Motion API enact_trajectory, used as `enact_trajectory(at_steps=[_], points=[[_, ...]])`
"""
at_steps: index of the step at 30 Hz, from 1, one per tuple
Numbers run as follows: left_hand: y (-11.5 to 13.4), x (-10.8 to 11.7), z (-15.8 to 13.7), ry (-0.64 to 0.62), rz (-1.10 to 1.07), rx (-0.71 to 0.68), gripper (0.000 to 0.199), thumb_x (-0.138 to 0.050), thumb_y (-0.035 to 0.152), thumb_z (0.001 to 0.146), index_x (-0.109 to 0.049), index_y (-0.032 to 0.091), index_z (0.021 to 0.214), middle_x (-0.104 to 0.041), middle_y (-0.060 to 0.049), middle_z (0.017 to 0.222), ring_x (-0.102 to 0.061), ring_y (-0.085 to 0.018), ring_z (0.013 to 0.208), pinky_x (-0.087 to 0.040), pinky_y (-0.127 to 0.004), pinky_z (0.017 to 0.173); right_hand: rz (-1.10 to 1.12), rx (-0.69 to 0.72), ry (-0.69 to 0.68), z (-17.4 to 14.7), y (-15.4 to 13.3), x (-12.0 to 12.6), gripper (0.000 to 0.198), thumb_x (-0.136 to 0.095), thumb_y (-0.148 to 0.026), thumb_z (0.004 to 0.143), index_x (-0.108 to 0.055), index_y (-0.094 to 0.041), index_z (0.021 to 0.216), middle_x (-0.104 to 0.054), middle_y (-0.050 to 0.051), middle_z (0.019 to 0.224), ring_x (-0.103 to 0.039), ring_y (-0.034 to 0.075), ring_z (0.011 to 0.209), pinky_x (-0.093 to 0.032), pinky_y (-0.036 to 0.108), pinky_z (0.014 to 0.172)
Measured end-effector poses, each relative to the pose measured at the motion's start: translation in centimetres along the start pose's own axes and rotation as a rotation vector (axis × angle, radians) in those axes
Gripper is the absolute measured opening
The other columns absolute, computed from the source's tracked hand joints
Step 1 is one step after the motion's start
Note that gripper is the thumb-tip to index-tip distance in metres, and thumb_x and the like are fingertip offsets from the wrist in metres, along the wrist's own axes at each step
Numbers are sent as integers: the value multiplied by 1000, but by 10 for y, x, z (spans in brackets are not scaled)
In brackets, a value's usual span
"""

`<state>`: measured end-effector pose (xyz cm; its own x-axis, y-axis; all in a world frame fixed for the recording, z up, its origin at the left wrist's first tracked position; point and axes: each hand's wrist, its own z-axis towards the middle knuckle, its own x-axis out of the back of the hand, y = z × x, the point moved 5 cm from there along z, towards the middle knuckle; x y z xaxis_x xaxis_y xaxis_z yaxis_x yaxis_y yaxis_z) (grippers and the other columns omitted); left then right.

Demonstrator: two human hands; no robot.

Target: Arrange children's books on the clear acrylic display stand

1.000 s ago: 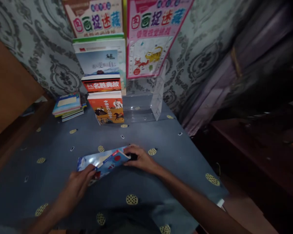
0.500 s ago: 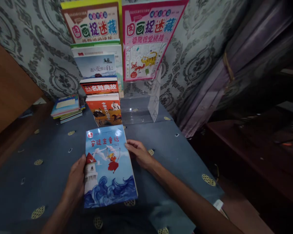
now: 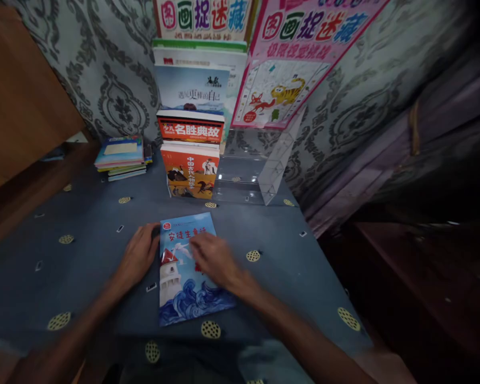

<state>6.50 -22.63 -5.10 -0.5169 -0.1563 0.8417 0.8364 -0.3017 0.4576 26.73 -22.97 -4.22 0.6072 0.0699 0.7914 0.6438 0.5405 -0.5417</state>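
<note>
A blue picture-covered storybook [image 3: 192, 298] with red Chinese title characters, a red-roofed tower and dark blue waves lies face up, low over the cloth-covered table. My left hand [image 3: 140, 253] is at its upper left edge, fingers bent and closed against the side; where the fingertips end is partly hidden. Over the upper right of the cover is my right hand [image 3: 216, 261], blurred by motion, with fingers curled toward the title. It hides part of the cover picture, and whether it touches the cover I cannot tell.
Behind the storybook stands a clear stepped display rack [image 3: 274, 165]. Its left column bears several books, with an orange book [image 3: 190, 170] in front; a pink book [image 3: 284, 80] stands at upper right. A stack of thin books [image 3: 122, 154] lies at back left on the patterned tablecloth [image 3: 92, 266].
The storybook has moved lower and away from the rack. My right hand has left its right edge and come over the cover. The view has shifted, so the rack appears farther right.
</note>
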Motion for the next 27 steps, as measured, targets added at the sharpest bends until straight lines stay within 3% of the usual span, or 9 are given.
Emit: enact_trajectory(at_steps=[3, 5, 7, 13, 22, 27], points=[[-12, -14, 1, -10, -71, 38, 40, -36, 34, 98, -51, 15, 130, -67, -16, 126, -62, -28, 120, -50, -48, 103, -98, 432, -245, 11, -48, -40, 20, -52, -16, 97, -70, -20, 107, -74, 7, 112, -64, 20, 108, -49, 33, 98], [-20, -16, 0, -28, -113, 56, 40, -35, 32, 98, -49, 17, 132, -65, -15, 133, -60, -27, 125, -48, -47, 105, -174, 568, -296, 17, -62, -58, 19, -54, -15, 96, -69, -17, 106, -73, 9, 109, -62, 22, 109, -48, 35, 101], [-25, -14, 0, -47, -149, 69, 39, -34, 31, 99, -48, 19, 133, -65, -13, 136, -59, -25, 128, -47, -46, 107, -204, 610, -286, 23, -65, -67, 18, -54, -16, 96, -69, -15, 106, -73, 10, 108, -61, 23, 110, -46, 36, 104], [-24, -8, 6, -24, -170, 113, 41, -33, 41, 100, -48, 19, 131, -69, -12, 131, -61, -26, 127, -46, -48, 109, -161, 515, -244, 40, -44, -63, 28, -59, -33, 98, -66, -11, 114, -67, 17, 128, -53, 24, 132, -38, 41, 116], [-22, -7, 6, -10, -201, 172, 47, -35, 50, 100, -38, 21, 138, -70, -13, 129, -59, -27, 131, -45, -53, 110, -87, 316, -162, 50, 12, -36, 40, -52, -32, 102, -56, -13, 137, -55, 15, 148, -43, 23, 145, -37, 41, 120], [-19, -6, 4, 2, -127, 124, 50, -34, 52, 100, -42, 19, 135, -68, -15, 132, -56, -30, 133, -43, -54, 111, -84, 165, -133, 42, 40, -22, 48, -50, -34, 103, -53, -6, 142, -49, 21, 152, -39, 27, 147, -32, 47, 122]])
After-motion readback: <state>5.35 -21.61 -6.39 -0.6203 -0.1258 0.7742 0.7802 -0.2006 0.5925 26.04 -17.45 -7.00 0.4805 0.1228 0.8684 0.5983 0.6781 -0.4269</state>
